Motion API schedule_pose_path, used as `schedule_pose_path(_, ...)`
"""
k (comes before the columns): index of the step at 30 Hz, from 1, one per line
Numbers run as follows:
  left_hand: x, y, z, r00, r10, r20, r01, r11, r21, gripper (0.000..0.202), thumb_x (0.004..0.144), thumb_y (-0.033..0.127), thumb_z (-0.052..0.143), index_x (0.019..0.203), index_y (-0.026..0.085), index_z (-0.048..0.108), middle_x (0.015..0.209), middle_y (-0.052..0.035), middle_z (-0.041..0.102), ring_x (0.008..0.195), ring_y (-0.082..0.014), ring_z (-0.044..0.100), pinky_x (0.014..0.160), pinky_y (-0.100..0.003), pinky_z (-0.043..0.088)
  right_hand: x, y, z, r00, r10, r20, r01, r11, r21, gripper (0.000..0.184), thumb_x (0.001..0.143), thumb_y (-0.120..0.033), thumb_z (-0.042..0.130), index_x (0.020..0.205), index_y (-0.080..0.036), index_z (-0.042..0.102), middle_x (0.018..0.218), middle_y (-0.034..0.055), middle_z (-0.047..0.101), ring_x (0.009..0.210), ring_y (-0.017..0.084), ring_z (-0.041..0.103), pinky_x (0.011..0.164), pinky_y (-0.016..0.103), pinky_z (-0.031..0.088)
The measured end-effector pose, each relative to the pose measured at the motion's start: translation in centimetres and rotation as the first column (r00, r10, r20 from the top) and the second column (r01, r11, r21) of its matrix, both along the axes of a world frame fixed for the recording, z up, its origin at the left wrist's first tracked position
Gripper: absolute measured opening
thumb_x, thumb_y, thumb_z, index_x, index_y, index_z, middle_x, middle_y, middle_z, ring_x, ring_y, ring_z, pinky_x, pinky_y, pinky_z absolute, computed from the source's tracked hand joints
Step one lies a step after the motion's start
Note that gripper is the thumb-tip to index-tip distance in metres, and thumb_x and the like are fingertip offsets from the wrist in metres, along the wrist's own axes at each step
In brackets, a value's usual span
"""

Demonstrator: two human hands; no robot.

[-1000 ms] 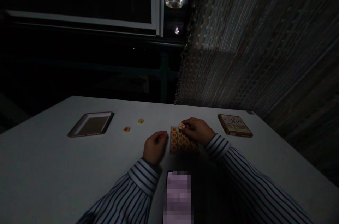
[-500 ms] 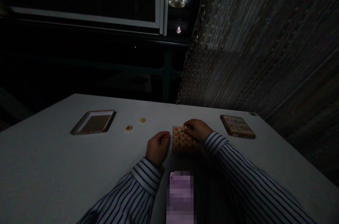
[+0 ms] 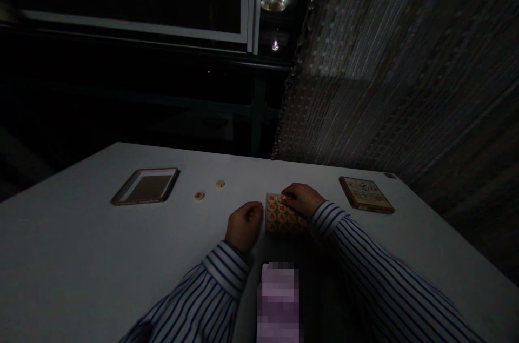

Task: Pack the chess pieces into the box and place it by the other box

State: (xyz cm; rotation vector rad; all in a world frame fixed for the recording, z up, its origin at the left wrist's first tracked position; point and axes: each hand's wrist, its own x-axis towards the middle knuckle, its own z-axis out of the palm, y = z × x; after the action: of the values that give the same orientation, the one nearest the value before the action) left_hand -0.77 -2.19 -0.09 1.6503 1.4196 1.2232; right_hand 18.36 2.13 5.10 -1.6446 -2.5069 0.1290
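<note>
The right hand has its grip nearly closed, thumb and index finger pinching a red-marked xiangqi piece at the twelve o'clock edge of the clear tray, in line with the rows of other pieces. The left hand is curled loosely closed, just beside the tray's nine o'clock side; its palm is hidden, so I cannot tell whether it holds anything.

From the tray, two loose pieces lie on the table between nine and ten o'clock, a shallow open box half farther out toward nine, a lettered box between two and three, and a phone at six.
</note>
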Motion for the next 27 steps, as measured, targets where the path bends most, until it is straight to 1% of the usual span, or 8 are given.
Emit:
schedule_pose_path(9,-0.07,0.06,-0.06,0.998,0.002,-0.064,-0.002,1.000,0.003,0.028,0.077,0.035,0.047,0.086,0.017,0.066,0.079,-0.0040,0.067,0.074,-0.0160,0.060,0.069,-0.027,0.046,0.22,0.18,-0.32,1.000,-0.005,0.008,0.005,1.000,-0.021,0.026,0.076,-0.034,0.052,0.094,-0.021,0.065,0.090,0.0058,0.064,0.084,0.018,0.058,0.073,0.024,0.039)
schedule_pose_path(13,-0.02,0.01,0.07,0.998,-0.004,-0.058,0.003,1.000,-0.013,0.028,0.076,0.035,0.048,0.086,0.016,0.066,0.079,-0.0044,0.067,0.073,-0.0159,0.060,0.069,-0.027,0.046,0.06,0.01,-0.13,1.000,0.017,0.015,-0.017,0.999,-0.036,0.026,0.078,-0.033,0.050,0.096,-0.022,0.065,0.092,0.0056,0.064,0.085,0.018,0.058,0.073,0.024,0.039)
schedule_pose_path(19,0.00,-0.05,0.21,0.999,-0.017,-0.044,0.016,1.000,-0.013,0.028,0.076,0.034,0.047,0.087,0.015,0.065,0.078,-0.0043,0.067,0.073,-0.0156,0.060,0.068,-0.026,0.046,-0.16,-0.17,0.20,0.999,0.033,0.016,-0.032,0.998,-0.050,0.026,0.080,-0.032,0.047,0.095,-0.022,0.066,0.091,0.0052,0.065,0.084,0.017,0.058,0.072,0.024,0.039)
schedule_pose_path(27,0.03,0.00,-0.19,0.999,-0.017,-0.038,0.018,1.000,0.012,0.027,0.077,0.035,0.047,0.085,0.017,0.066,0.077,-0.0033,0.068,0.071,-0.0154,0.060,0.066,-0.026,0.046,0.05,0.15,-0.21,0.999,0.049,0.004,-0.049,0.998,-0.047,0.028,0.080,-0.033,0.046,0.097,-0.022,0.065,0.093,0.0059,0.066,0.086,0.018,0.059,0.075,0.024,0.039)
